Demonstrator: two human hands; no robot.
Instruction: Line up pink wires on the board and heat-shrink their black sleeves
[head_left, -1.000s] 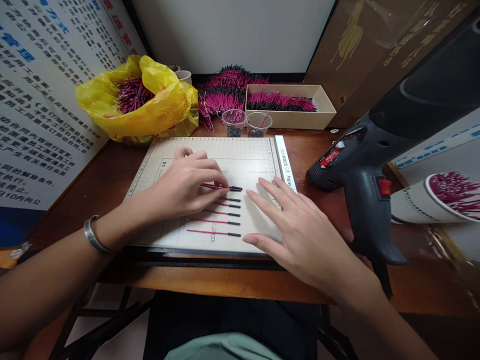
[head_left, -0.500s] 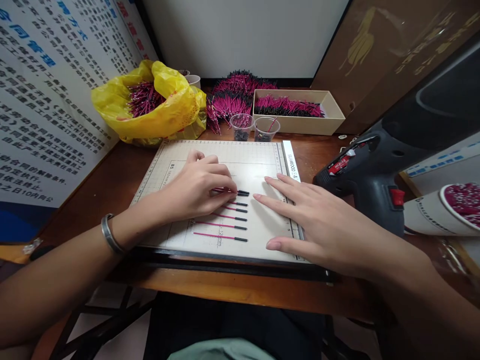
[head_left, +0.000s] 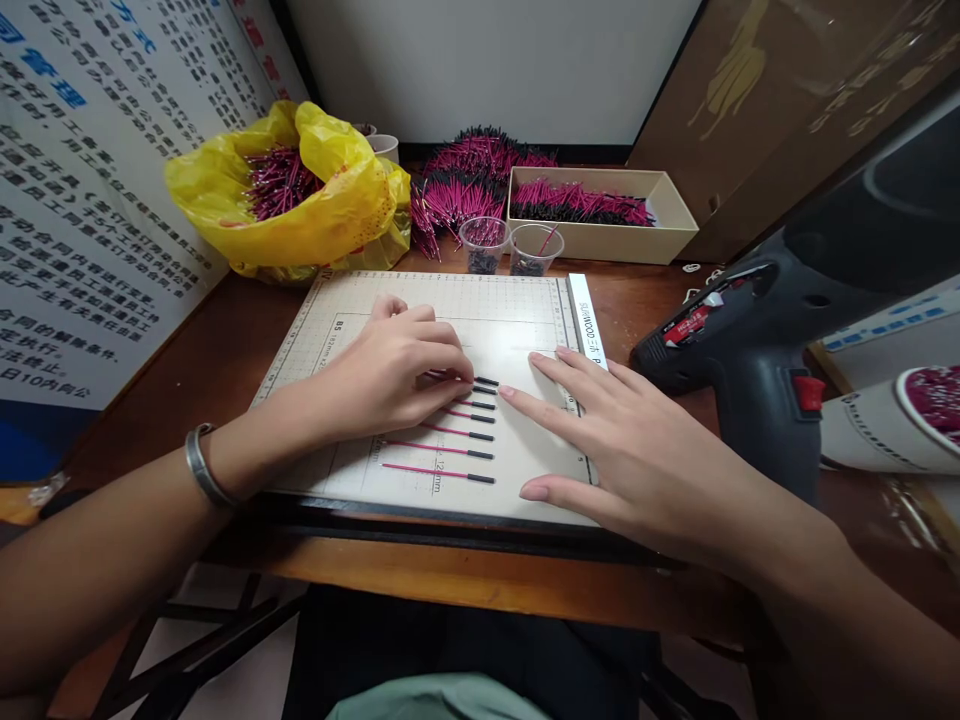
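Note:
My left hand (head_left: 405, 370) is pinched over the upper end of a row of wires, its fingertips closed on a pink wire with a black end (head_left: 486, 381). Most of that wire is hidden under the fingers. Below it, several pink wires (head_left: 427, 446) with black ends lie roughly parallel on a white gridded cutting board (head_left: 517, 495). My right hand (head_left: 622, 440) rests over the board's right side, fingers spread and holding nothing. Its index fingertip is right beside the black end of a wire near the top; whether they touch I cannot tell.
Behind the board stand a yellow plastic bag (head_left: 360, 215) of wires, two clear cups (head_left: 484, 262), a wire heap (head_left: 457, 200) and a cardboard box (head_left: 622, 242) of wires. To the right are a dark heat gun (head_left: 757, 370) and a white paper cup (head_left: 862, 430) of wires.
My right index finger has shifted slightly left, closer to the black wire ends. The top two black ends now lie a little farther apart. The head view has moved slightly.

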